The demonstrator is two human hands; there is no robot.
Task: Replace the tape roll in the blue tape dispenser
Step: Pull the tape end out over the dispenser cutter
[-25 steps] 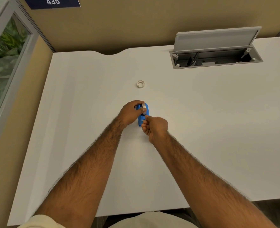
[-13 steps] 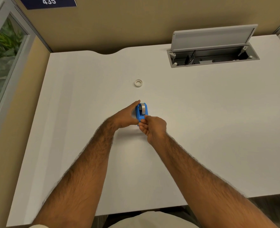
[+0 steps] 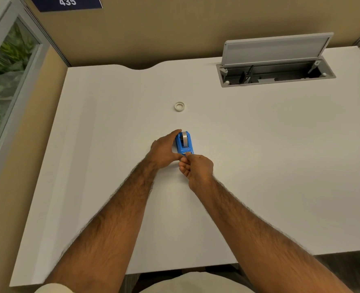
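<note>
A small blue tape dispenser (image 3: 185,149) stands on the white desk (image 3: 259,155) with a grey tape roll (image 3: 184,139) seated in it. My left hand (image 3: 164,152) grips the dispenser from its left side, thumb near its front end. My right hand (image 3: 198,168) is closed at the front cutter end, fingertips pinched there; the tape end itself is too small to see. A white, nearly bare tape ring (image 3: 179,106) lies flat on the desk beyond the dispenser.
An open grey cable hatch (image 3: 276,75) with its lid raised is set into the desk at the back right. Beige partition walls stand behind and to the left. A window (image 3: 3,77) is at the far left.
My left hand came off the top of the roll and now holds the dispenser's side, so the roll shows. My right hand stays pinched at the front end.
</note>
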